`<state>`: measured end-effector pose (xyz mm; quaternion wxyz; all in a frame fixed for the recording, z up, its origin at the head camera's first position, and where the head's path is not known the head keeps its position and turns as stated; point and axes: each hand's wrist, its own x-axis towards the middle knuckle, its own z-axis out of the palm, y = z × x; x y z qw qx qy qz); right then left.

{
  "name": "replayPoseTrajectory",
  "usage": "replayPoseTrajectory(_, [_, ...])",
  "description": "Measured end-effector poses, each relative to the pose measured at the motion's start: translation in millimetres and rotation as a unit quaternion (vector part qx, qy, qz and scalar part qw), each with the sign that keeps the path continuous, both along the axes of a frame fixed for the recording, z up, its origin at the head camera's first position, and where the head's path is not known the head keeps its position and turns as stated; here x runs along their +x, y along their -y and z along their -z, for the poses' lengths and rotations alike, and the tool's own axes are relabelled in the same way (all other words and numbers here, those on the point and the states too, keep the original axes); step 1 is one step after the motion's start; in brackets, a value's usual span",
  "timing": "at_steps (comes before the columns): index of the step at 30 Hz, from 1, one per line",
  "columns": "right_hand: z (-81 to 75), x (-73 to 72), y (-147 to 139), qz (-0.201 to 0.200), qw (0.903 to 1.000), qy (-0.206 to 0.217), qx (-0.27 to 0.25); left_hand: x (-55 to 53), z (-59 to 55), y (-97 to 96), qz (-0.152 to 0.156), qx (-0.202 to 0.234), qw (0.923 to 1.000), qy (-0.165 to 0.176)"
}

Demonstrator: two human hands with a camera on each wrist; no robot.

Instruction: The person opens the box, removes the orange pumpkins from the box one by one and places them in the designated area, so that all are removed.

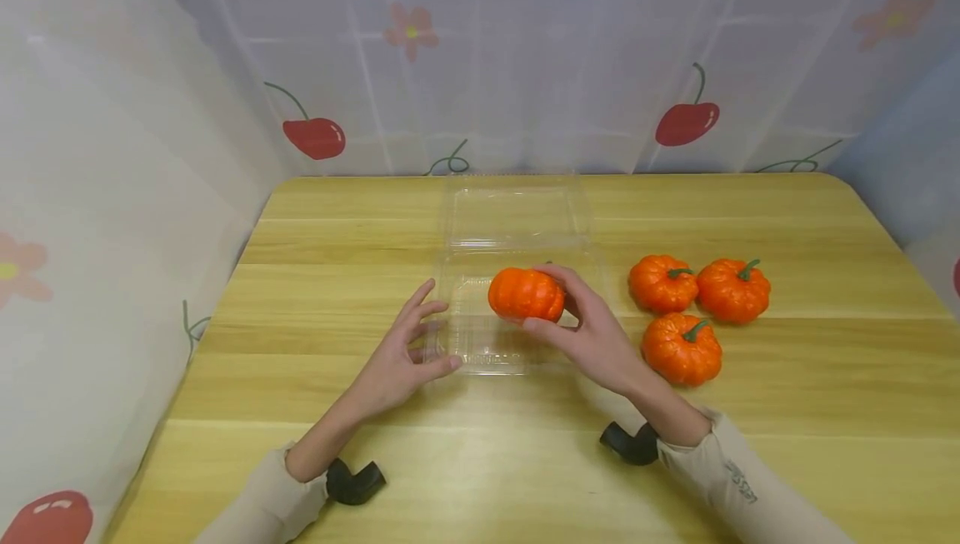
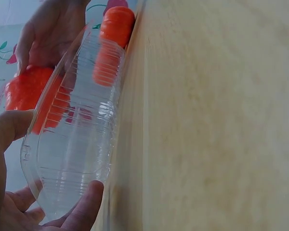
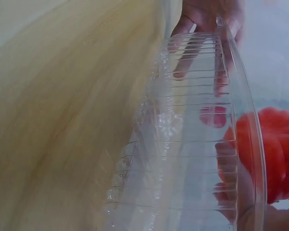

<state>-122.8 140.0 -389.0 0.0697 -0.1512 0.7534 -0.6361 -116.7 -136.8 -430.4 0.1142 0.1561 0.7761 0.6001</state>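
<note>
A small orange pumpkin (image 1: 525,295), lying on its side, is held by my right hand (image 1: 592,331) above the near half of an unfolded clear plastic clamshell box (image 1: 495,371). The fingers grip its right side, with the thumb at the near side. My left hand (image 1: 401,361) is at the box's left near corner, fingers spread and loosely bent. In the left wrist view, its thumb (image 2: 14,126) is at the box rim, and another finger (image 2: 86,204) lies along the outer wall. Through the clear wall, the right wrist view shows the held pumpkin (image 3: 274,154) over the rim.
To the right of the box, three more orange pumpkins with green stems sit close together: one at left (image 1: 662,284), one at right (image 1: 733,290), one nearer (image 1: 682,350). The box's lid (image 1: 517,215) lies toward the table's back edge. A patterned curtain (image 1: 510,69) hangs behind.
</note>
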Motion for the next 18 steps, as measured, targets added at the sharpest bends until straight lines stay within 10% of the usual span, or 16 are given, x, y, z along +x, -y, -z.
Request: replayPoseTrajectory(18, [-3.6, 9.0, -8.8, 0.023, 0.9994, 0.001, -0.024, 0.5, 0.6, 0.3, -0.003, 0.005, 1.0000, 0.002])
